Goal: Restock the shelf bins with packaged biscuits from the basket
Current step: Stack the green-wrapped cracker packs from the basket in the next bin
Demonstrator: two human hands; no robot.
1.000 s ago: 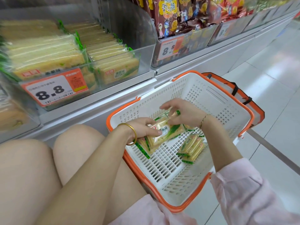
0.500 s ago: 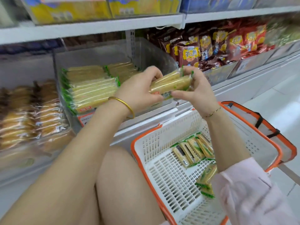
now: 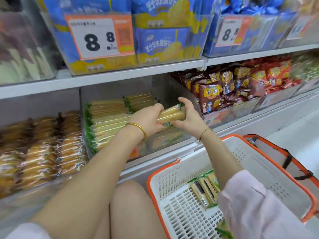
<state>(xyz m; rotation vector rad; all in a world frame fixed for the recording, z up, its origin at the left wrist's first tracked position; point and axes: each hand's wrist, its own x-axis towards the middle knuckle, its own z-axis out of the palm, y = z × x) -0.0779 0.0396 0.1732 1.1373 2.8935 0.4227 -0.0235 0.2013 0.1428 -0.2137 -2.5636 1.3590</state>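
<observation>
Yellow biscuit packs (image 3: 172, 114) — clear-wrapped, green-edged, gripped by left hand (image 3: 148, 120), right hand (image 3: 189, 118)

- Pale yellow biscuit packs in clear wrap (image 3: 170, 115): green trim at the ends, red and green label.
- White slotted plastic basket (image 3: 259, 163): orange rim, orange handle with black straps.
- Blue printed packs on the upper shelf (image 3: 165, 42): yellow pictures, white lettering.
- White paper price tag (image 3: 98, 37): orange border, black numerals.
- Dark red foil snack bags (image 3: 209, 95): yellow panels, cartoon figures.
- Thin gold bangle (image 3: 137, 126): plain.
- Pale pink fabric sleeve (image 3: 250, 204): plain.
</observation>
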